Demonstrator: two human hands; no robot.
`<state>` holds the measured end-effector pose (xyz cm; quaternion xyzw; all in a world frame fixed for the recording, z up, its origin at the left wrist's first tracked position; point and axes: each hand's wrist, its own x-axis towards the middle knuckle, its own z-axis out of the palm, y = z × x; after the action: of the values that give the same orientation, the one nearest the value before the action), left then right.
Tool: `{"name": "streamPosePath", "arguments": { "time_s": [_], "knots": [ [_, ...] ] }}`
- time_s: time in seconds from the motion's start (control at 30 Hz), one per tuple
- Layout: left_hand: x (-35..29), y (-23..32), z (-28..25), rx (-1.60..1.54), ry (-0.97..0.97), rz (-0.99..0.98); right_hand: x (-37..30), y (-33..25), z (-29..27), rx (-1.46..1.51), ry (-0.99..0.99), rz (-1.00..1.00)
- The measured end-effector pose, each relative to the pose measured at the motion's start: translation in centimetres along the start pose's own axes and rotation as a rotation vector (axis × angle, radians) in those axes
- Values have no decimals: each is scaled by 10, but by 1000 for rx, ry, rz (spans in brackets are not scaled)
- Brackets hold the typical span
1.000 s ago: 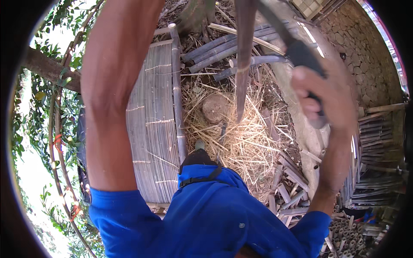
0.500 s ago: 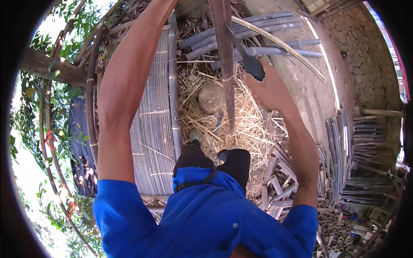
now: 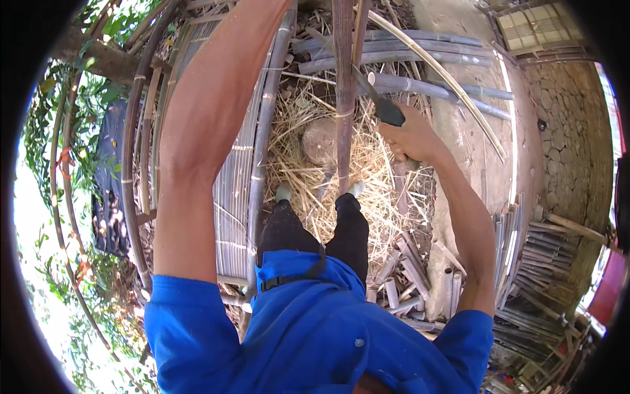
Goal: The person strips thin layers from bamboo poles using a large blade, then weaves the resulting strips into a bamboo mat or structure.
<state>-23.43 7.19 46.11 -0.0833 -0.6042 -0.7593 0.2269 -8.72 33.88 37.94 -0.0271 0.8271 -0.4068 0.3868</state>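
Note:
My right hand (image 3: 415, 134) is wrapped round the black handle of a large knife (image 3: 367, 85). Its dark blade slants up and left to the edge of an upright brown bamboo pole (image 3: 344, 98), where the tip is hidden. Above the blade, a narrow bamboo strip (image 3: 359, 33) runs alongside the pole with a thin gap between them. The pole's lower end comes down over the straw between my feet. My left arm (image 3: 203, 125) reaches up past the top edge, so my left hand is out of sight.
A round wood block (image 3: 320, 141) sits amid straw (image 3: 302, 190). On my left is a slatted bamboo bench (image 3: 233, 197). Grey bamboo poles (image 3: 426, 49) lie ahead, with a long pale strip (image 3: 446, 75) across them. Cut bamboo pieces (image 3: 413, 269) are heaped to the right.
The knife has moved lower along the pole. A narrow strip now shows apart from the pole above the blade. My right foot has shifted forward, and the view has turned slightly.

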Motion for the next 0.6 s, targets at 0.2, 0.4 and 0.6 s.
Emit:
{"name": "streamPosePath", "arguments": {
  "time_s": [0.2, 0.4, 0.6],
  "knots": [
    [8, -2, 16, 96, 106, -91, 31, 44, 0, -447, 319, -353],
    [11, -16, 19, 123, 124, -98, 23, 6, -18, -380, 378, -319],
    [16, -27, 12, 153, 135, -100, 32, 9, -4, -412, 365, -221]
  ]
}}
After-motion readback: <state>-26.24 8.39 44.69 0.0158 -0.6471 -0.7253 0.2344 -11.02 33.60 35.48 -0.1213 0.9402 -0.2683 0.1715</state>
